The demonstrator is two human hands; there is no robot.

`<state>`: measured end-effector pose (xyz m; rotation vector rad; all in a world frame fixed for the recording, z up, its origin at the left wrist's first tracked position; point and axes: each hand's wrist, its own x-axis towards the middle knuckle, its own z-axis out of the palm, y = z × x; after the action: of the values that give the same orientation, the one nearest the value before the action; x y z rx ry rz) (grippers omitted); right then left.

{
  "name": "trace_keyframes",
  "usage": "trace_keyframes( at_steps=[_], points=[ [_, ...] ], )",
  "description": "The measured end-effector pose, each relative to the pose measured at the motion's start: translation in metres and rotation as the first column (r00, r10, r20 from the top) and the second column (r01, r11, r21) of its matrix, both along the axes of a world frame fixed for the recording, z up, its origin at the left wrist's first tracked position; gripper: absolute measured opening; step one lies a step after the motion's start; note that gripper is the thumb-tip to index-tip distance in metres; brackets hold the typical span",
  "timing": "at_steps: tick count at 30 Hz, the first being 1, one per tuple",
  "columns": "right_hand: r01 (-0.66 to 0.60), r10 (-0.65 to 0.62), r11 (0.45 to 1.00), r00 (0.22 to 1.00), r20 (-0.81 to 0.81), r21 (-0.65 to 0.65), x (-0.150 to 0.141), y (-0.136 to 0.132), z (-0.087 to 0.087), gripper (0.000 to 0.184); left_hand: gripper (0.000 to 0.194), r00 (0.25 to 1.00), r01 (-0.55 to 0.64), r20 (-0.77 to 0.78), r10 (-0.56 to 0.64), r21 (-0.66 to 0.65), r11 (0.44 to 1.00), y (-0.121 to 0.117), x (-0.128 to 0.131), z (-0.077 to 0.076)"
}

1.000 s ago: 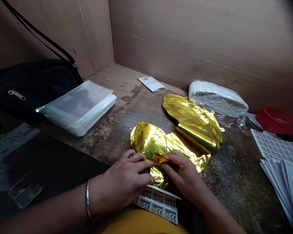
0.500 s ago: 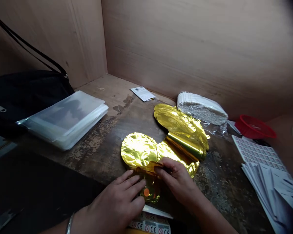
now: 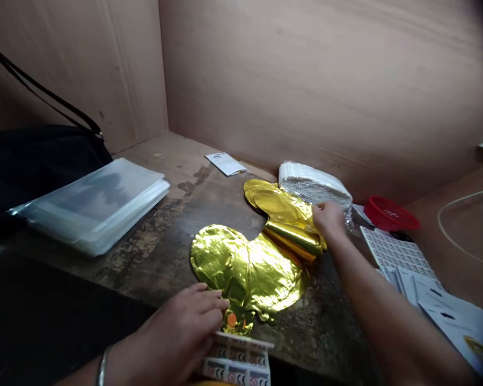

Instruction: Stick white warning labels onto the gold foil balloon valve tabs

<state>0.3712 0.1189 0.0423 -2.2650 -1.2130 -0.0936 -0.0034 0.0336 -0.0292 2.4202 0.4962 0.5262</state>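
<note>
A gold foil balloon (image 3: 245, 273) lies flat and crinkled on the worn wooden tabletop (image 3: 165, 268), its far part folded over. An orange dot (image 3: 232, 320) shows on its narrow lower end. My left hand (image 3: 181, 316) rests beside that end, fingertips at the foil's edge, above a strip of printed CE labels (image 3: 237, 356). It holds nothing. My right hand (image 3: 328, 219) is stretched out over the balloon's folded part, next to a plastic-wrapped stack of white cards (image 3: 314, 185). Nothing shows in it.
A black zipped bag (image 3: 36, 161) and a pile of clear plastic sleeves (image 3: 92, 206) lie at left. A white paper slip (image 3: 225, 163) sits by the back wall. On the right are a red basket (image 3: 390, 213), a label sheet (image 3: 396, 252) and printed white cards (image 3: 454, 316).
Both hands have come away from the balloon's folded tab, which now lies flat. My right hand has moved up and right toward the wrapped stack. My left hand has drawn back down-left.
</note>
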Motion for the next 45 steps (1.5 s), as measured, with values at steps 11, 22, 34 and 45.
trace_keyframes(
  at_steps=[11, 22, 34, 45],
  points=[
    [-0.745, 0.743, 0.667, 0.667, -0.056, -0.034, -0.158, -0.167, 0.0, 0.014, 0.021, 0.955, -0.205, -0.104, 0.279, -0.908, 0.364, -0.002, 0.001, 0.034],
    [-0.571, 0.568, 0.82, 0.82, 0.079, 0.028, -0.15, -0.178, -0.023, 0.019, 0.027, 0.878, -0.168, -0.13, 0.46, -0.985, 0.041, -0.022, 0.0, 0.014],
    [-0.741, 0.746, 0.663, 0.666, -0.008, 0.106, -0.191, -0.168, -0.023, 0.016, 0.034, 0.896, 0.162, 0.173, 0.41, -0.985, 0.063, -0.032, 0.002, 0.01],
    [-0.836, 0.789, 0.538, 0.545, 0.283, 0.11, -0.184, -0.172, -0.033, 0.036, 0.03, 0.822, 0.342, 0.199, 0.534, -0.922, -0.181, -0.038, 0.009, 0.016]
  ],
)
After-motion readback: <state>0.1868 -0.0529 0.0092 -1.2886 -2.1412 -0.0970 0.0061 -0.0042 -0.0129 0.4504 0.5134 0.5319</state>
